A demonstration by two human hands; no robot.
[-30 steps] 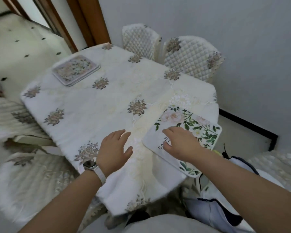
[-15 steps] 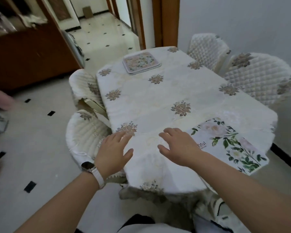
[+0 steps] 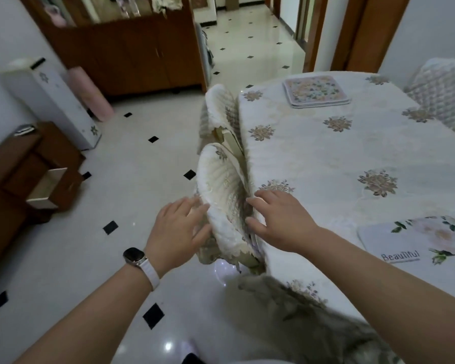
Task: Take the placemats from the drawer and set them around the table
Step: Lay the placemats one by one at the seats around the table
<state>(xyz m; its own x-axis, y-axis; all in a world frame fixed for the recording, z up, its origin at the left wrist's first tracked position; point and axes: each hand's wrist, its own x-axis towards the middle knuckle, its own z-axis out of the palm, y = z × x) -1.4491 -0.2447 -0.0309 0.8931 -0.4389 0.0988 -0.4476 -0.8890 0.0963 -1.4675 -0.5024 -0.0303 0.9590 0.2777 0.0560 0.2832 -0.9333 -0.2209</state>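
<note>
A floral placemat (image 3: 420, 245) printed "Beautiful" lies flat at the table's near right end. A small stack of pastel flowered placemats (image 3: 316, 91) sits at the far end of the white-clothed table (image 3: 326, 158). My right hand (image 3: 279, 219) hovers empty over the table's near left edge, fingers spread. My left hand (image 3: 179, 229), with a watch on the wrist, is held out empty beside the back of a covered chair (image 3: 221, 195). Low on the left, a wooden drawer (image 3: 47, 187) stands pulled out, and I cannot see anything in it.
A second covered chair (image 3: 218, 111) is tucked in further along the table's left side, and another (image 3: 441, 88) stands at the far right. A wooden cabinet (image 3: 132, 53), a white floor unit (image 3: 50, 101) and a pink roll (image 3: 90, 93) line the left wall. Tiled floor runs between.
My view has swung left from the table's end toward the drawer side. My right hand has come off the "Beautiful" placemat, which stays on the table; both hands have moved left toward the chair.
</note>
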